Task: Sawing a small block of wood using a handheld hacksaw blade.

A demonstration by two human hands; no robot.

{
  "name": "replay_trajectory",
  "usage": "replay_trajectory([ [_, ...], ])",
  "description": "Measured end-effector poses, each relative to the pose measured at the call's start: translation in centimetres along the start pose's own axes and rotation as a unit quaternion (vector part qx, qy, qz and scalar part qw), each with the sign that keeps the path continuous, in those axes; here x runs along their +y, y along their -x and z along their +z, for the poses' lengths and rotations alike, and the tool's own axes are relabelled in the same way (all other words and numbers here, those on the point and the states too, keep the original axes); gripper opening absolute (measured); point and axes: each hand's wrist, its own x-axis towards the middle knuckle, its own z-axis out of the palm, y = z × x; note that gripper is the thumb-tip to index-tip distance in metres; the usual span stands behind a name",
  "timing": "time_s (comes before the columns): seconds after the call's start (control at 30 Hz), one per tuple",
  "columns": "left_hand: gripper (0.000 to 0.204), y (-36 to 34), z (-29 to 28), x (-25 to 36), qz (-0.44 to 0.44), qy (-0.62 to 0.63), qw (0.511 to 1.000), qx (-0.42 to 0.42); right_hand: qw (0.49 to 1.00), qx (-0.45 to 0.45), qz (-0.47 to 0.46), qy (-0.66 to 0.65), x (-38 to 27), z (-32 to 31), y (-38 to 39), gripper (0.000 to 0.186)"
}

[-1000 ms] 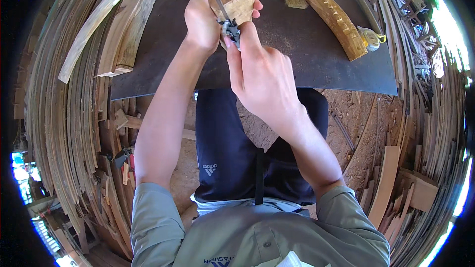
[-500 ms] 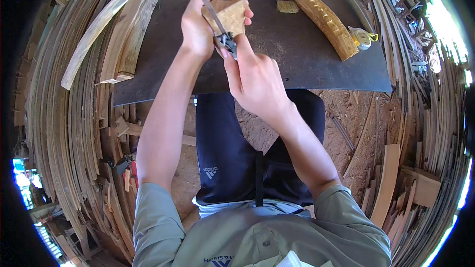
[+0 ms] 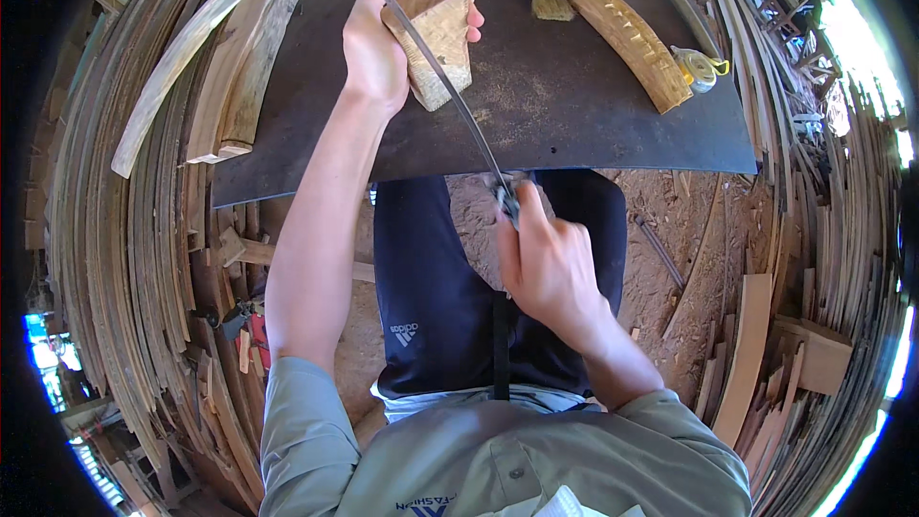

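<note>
And here is the wooden block (image 3: 442, 38), up over the dark surface (image 3: 622, 139), toward its far left part, with the left hand (image 3: 375, 48) wrapped firmly around it, fingertips showing on its right side. Its longer axis runs away from the person, leaning a little to the left, the narrower end pointing back toward the body. Across it comes the narrow-bladed tool (image 3: 466, 113), a long diagonal: tip up and to the left by the left thumb, handle end down and to the right, beyond the near edge of the surface. The right hand (image 3: 550, 258) has that end in a closed grip, index finger forward (the grip itself is blurred, so its shape is hard to make out). Whether the blade actually touches the wood, one cannot tell.

A handsome piece, this block: tan and angular, tapering, visible grain, a paler band at the near end and a dark slim mark on the top. The blade is thin and grey, its fittings dark.

Now the lettering: white print and a striped logo on the black trousers (image 3: 421, 268), dark print, upside down here, on the grey-green shirt (image 3: 450, 440). Off to the right lies a notched, curved timber (image 3: 632, 43), a tape measure (image 3: 699, 72) just beside it.
</note>
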Motion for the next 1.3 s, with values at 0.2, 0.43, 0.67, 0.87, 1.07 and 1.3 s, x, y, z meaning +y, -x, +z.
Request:
replay_trajectory([
  [0.2, 0.059, 0.1, 0.1, -0.3, 0.000, 0.019, 1.000, 0.008, 0.996, -0.072, 0.058, -0.001, 3.2, -1.6, 8.4, 0.017],
  [0.43, 0.058, 0.4, 1.0, 0.6, -0.014, 0.011, 1.000, 0.015, 0.997, -0.002, -0.010, -0.074, 1.8, -3.1, 1.7, 0.022],
  [0.67, 0.058, 0.2, 0.6, 0.2, -0.015, 0.021, 0.999, 0.019, 0.994, 0.028, -0.062, -0.082, -1.2, -1.5, -7.5, 0.020],
  [0.87, 0.055, 0.4, 1.6, 0.8, -0.016, 0.017, 0.999, 0.041, 0.994, 0.024, -0.083, -0.072, -1.4, -1.0, -9.5, 0.022],
  [1.07, 0.056, 0.6, 1.7, 0.9, -0.012, -0.002, 1.000, 0.029, 0.990, 0.051, -0.112, -0.066, -1.6, -0.4, -11.1, 0.025],
  [1.3, 0.057, 0.4, 1.4, 0.7, 0.000, -0.011, 1.000, 0.029, 0.991, 0.050, -0.117, -0.045, -1.7, -0.4, -11.5, 0.025],
])
